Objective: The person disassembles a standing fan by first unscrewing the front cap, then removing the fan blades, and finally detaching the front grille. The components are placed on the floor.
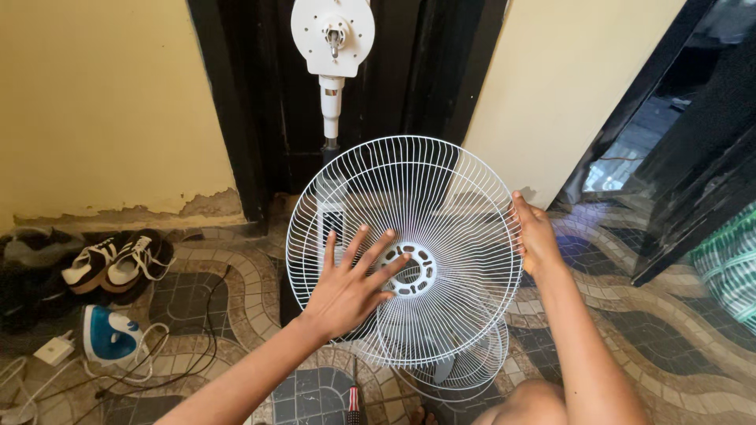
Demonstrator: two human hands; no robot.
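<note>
1. Head view: white wire fan guard (441,197) held upright in front of the person, just below the bare motor head (331,33) of the fan stand.
2. Left hand (350,287) flat on the mesh beside the hub ring, fingers (358,244) spread apart, not gripping.
3. Right hand (535,236) clamps the guard's right rim, fingers curled round it.
4. A second guard (472,370) lies on the floor behind and below.

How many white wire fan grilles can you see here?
2. One round white wire fan grille is held upright between the left hand and right hand; a second wire grille lies behind it, mostly hidden.
</note>
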